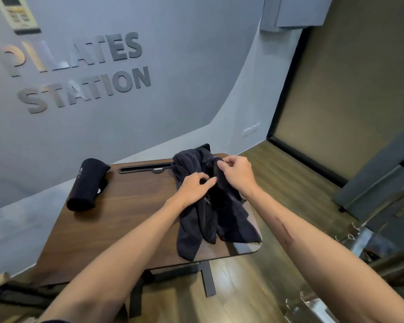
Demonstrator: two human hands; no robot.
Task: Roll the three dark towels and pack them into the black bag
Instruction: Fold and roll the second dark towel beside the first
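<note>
A loose heap of dark towels [210, 220] lies on the right side of the small wooden table [131, 206], hanging over its right edge. My left hand [194, 188] pinches a fold near the middle of the heap. My right hand [237, 172] grips the cloth at the heap's upper end, close beside the left hand. A black bag [86, 185], cylinder-shaped and lying on its side, rests at the table's far left corner, well apart from both hands. How many towels make up the heap cannot be told.
A slot [145, 169] runs along the table's far edge. A grey wall [103, 127] with raised lettering stands just behind. Metal frame parts and springs [350, 236] are at the right; wooden floor [278, 264] surrounds the table's dark legs [208, 280].
</note>
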